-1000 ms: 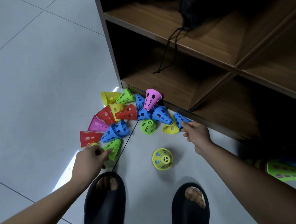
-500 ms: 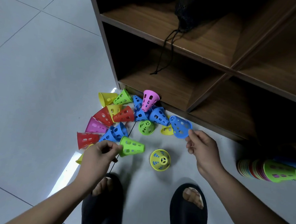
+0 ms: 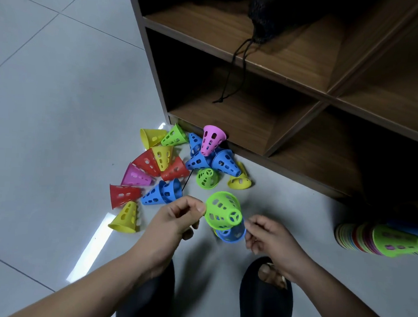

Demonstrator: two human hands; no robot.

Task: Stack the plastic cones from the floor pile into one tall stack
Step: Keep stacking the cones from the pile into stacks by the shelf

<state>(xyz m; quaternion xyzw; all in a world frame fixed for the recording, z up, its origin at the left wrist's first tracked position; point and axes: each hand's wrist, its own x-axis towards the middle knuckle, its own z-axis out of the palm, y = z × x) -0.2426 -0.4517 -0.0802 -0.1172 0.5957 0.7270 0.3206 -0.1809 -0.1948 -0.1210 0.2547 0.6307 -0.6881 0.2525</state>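
head view, lower middle of the frame: left hand (image 3: 175,219) pinching a green cone (image 3: 223,211) by its wide rim, thumb and forefinger closed on the edge, remaining fingers curled beneath. right hand (image 3: 269,234) the same on a blue cone (image 3: 232,233), pinched at the rim, just under and partly behind the green one. both held off the floor (image 3: 60,102) above two black slippers (image 3: 266,302), touching or a hair apart; cannot tell which. green tip turned toward the blue cone, probably for sliding one into the other. rim grips sensible for that, leaving the tapered bodies free to nest. order of nesting not readable here.

centre left: the pile (image 3: 152,162), loose cones in red, yellow, pink, blue and green, mostly tipped on their sides against the foot of a wooden shelf (image 3: 253,126). blue pair (image 3: 162,196) at its near edge seemingly nested. upright green cone (image 3: 207,179) standing tip up just beyond the hands. plenty left to gather, so task judged well short of done.

right edge: a long stack (image 3: 380,237) lying on its side on the floor, green at its near end. likely parked there to free both hands for picking two at a time.

top of frame: a black cord (image 3: 242,63) dangling from a dark mesh bag (image 3: 271,13) on the shelf, uninvolved.
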